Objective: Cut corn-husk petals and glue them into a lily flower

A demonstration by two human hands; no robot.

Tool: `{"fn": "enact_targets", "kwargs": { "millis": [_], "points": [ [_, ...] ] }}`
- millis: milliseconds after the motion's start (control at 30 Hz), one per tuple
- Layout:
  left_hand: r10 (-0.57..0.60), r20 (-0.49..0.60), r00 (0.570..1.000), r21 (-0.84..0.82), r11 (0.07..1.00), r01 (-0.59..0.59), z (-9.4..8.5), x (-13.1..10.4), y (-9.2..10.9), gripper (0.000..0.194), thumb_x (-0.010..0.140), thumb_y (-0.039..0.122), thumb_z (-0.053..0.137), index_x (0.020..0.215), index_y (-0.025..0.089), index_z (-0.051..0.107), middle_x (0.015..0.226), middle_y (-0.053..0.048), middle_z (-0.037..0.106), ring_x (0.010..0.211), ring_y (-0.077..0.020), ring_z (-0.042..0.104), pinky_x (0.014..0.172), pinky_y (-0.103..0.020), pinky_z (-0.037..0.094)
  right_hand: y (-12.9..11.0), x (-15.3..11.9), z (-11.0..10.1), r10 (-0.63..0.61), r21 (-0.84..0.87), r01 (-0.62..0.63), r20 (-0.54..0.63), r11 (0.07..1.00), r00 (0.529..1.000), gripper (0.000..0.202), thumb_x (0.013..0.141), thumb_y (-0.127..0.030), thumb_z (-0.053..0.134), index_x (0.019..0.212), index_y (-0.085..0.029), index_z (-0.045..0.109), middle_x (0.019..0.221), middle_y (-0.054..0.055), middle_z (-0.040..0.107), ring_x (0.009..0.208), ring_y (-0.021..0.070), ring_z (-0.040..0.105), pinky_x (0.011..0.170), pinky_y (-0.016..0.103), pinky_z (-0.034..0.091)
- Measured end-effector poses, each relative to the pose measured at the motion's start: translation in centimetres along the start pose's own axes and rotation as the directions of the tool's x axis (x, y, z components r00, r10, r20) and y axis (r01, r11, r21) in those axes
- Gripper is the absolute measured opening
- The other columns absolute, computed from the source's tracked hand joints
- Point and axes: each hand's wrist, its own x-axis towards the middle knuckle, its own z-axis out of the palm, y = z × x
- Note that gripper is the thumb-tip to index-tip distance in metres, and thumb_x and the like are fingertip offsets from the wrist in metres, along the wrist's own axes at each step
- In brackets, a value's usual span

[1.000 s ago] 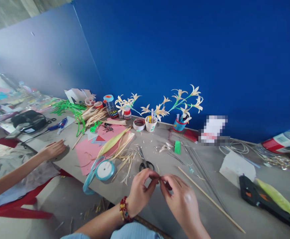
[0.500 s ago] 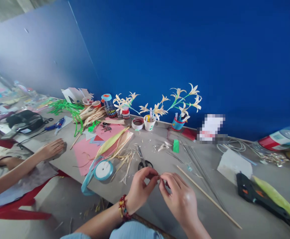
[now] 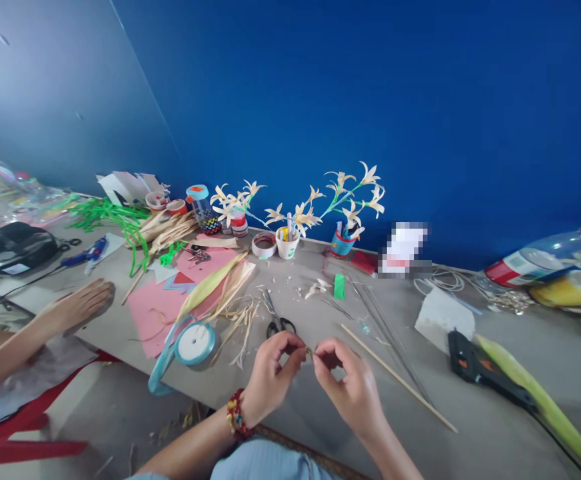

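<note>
My left hand, with a beaded bracelet on its wrist, pinches one end of a small thin tan strip. Opposite it, my right hand pinches the other end between thumb and forefinger. The strip is short and mostly covered by fingertips, so its kind is unclear. Just beyond the left fingers lie black-handled scissors. Dried husk strips and a roll of light blue ribbon are to the left. A wooden stick and thin metal wires lie right of my right hand.
Pale handmade flowers stand in cups along the blue wall. At right are a black glue gun, a green husk and a plastic bottle. A co-worker's hand rests on the table at left, near a blue glue gun.
The view has turned slightly right, so everything sits further left. My fingertips are a little further apart, and more of the tan strip shows between them.
</note>
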Motion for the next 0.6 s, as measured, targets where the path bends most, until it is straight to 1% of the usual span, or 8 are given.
{"fn": "enact_targets", "kwargs": {
  "millis": [67, 133, 200, 267, 333, 433, 533, 600],
  "points": [
    [-0.043, 0.010, 0.999, -0.051, 0.998, 0.043, 0.03, -0.01, -0.10, 0.015, 0.088, 0.027, 0.056, 0.079, 0.016, 0.060, 0.069, -0.001, 0.059, 0.062, -0.0123, 0.054, 0.059, -0.021, 0.043, 0.09, -0.13, 0.05, -0.046, -0.007, 0.046, -0.004, 0.999, 0.999, 0.010, 0.086, -0.016, 0.050, 0.079, -0.022, 0.054, 0.072, 0.000, 0.061, 0.059, 0.0130, 0.059, 0.059, 0.022, 0.049],
    [-0.059, 0.015, 0.998, -0.070, 0.996, 0.060, 0.10, 0.00, -0.18, 0.014, 0.089, 0.025, 0.056, 0.079, 0.016, 0.060, 0.067, -0.001, 0.058, 0.060, -0.0117, 0.053, 0.058, -0.020, 0.042, 0.11, -0.22, 0.11, -0.092, -0.019, 0.092, 0.005, 0.996, 0.996, 0.009, 0.086, -0.015, 0.050, 0.082, -0.022, 0.054, 0.076, 0.001, 0.062, 0.060, 0.0129, 0.058, 0.061, 0.023, 0.049],
    [-0.023, 0.005, 1.000, -0.026, 0.999, 0.023, 0.10, 0.00, -0.13, 0.012, 0.088, 0.023, 0.056, 0.079, 0.016, 0.060, 0.070, -0.002, 0.060, 0.064, -0.0126, 0.055, 0.060, -0.021, 0.043, 0.08, -0.23, 0.12, -0.106, -0.028, 0.107, 0.019, 0.994, 0.994, 0.009, 0.085, -0.014, 0.050, 0.084, -0.022, 0.052, 0.078, 0.001, 0.061, 0.059, 0.0124, 0.058, 0.060, 0.023, 0.049],
    [0.039, -0.001, 0.999, 0.042, 0.998, -0.039, 0.02, -0.01, 0.00, 0.011, 0.087, 0.021, 0.056, 0.079, 0.016, 0.061, 0.074, -0.003, 0.063, 0.069, -0.0141, 0.057, 0.065, -0.022, 0.044, 0.06, -0.18, 0.04, -0.099, -0.037, 0.100, 0.029, 0.994, 0.995, 0.009, 0.086, -0.014, 0.050, 0.085, -0.022, 0.052, 0.078, 0.001, 0.061, 0.059, 0.0122, 0.057, 0.060, 0.023, 0.049],
    [0.067, 0.007, 0.998, 0.068, 0.995, -0.068, -0.08, -0.01, 0.09, 0.011, 0.087, 0.020, 0.056, 0.078, 0.017, 0.061, 0.075, -0.004, 0.064, 0.071, -0.0147, 0.058, 0.067, -0.023, 0.045, 0.10, -0.13, -0.11, -0.087, -0.042, 0.089, 0.036, 0.995, 0.996, 0.009, 0.086, -0.014, 0.050, 0.085, -0.022, 0.052, 0.077, 0.000, 0.060, 0.060, 0.0124, 0.058, 0.060, 0.023, 0.049],
    [0.023, 0.018, 1.000, 0.019, 1.000, -0.024, -0.11, 0.02, 0.04, 0.014, 0.088, 0.024, 0.056, 0.078, 0.016, 0.061, 0.073, -0.003, 0.062, 0.067, -0.0138, 0.057, 0.063, -0.022, 0.044, 0.26, -0.19, -0.31, -0.084, -0.006, 0.084, 0.007, 0.996, 0.996, 0.011, 0.087, -0.014, 0.049, 0.082, -0.023, 0.053, 0.075, 0.000, 0.060, 0.061, 0.0127, 0.058, 0.061, 0.023, 0.049],
    [-0.035, 0.033, 0.999, -0.038, 0.999, 0.036, -0.03, 0.04, -0.01, 0.016, 0.089, 0.028, 0.055, 0.078, 0.016, 0.060, 0.070, -0.002, 0.061, 0.063, -0.0129, 0.055, 0.059, -0.021, 0.042, 0.43, -0.38, -0.30, -0.108, 0.053, 0.108, -0.004, 0.993, 0.994, 0.011, 0.088, -0.015, 0.049, 0.081, -0.022, 0.053, 0.078, 0.002, 0.061, 0.061, 0.0128, 0.058, 0.061, 0.023, 0.050],
    [-0.019, 0.027, 0.999, -0.007, 1.000, 0.019, 0.01, 0.03, 0.10, 0.015, 0.089, 0.027, 0.055, 0.078, 0.017, 0.060, 0.071, -0.002, 0.062, 0.066, -0.0136, 0.056, 0.061, -0.021, 0.042, 0.50, -0.45, -0.23, -0.092, 0.063, 0.091, 0.024, 0.994, 0.995, 0.008, 0.088, -0.016, 0.049, 0.084, -0.022, 0.053, 0.080, 0.002, 0.061, 0.062, 0.0129, 0.059, 0.061, 0.023, 0.050]
  ]
}}
